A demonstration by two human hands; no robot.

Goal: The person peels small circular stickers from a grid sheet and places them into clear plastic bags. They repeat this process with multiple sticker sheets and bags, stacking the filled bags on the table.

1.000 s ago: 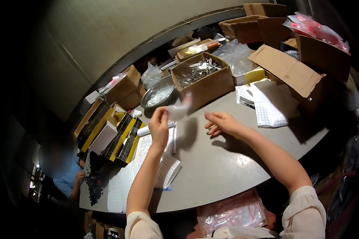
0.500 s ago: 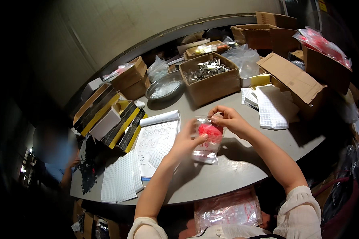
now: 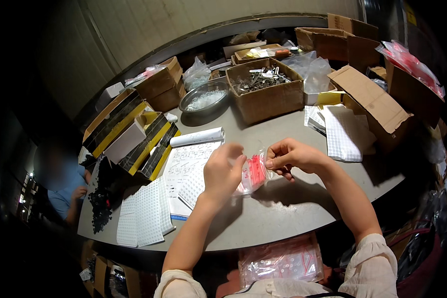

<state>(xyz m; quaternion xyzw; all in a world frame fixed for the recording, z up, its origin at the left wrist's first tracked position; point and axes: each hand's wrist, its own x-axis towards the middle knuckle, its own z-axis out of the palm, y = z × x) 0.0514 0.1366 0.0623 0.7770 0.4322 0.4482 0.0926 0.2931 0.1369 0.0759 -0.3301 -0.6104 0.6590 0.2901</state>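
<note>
A small clear plastic bag with red printing (image 3: pixel 255 170) is held between my two hands, over the front middle of the grey table. My right hand (image 3: pixel 294 156) pinches its right edge between thumb and fingers. At the bag's left side is my left hand (image 3: pixel 220 174), slightly blurred, with curled fingers and the thumb against the plastic. The bag is tilted and bunched, and my left hand covers part of it. Left of that hand lie an open notepad (image 3: pixel 191 155) with a rolled-back page and white sheets of round stickers (image 3: pixel 148 212).
A cardboard box of metal pieces (image 3: pixel 268 107) and a round metal bowl of small clear pieces (image 3: pixel 205 101) stand behind. Black-and-yellow boxes (image 3: pixel 154 149) and small black parts (image 3: pixel 102 203) are left. Clear bags (image 3: pixel 280 260) lie below the table edge. A person (image 3: pixel 67 191) sits far left.
The bag has turned from nearly upright to tilted and looks more bunched. My right hand has moved from its top edge down to its right side.
</note>
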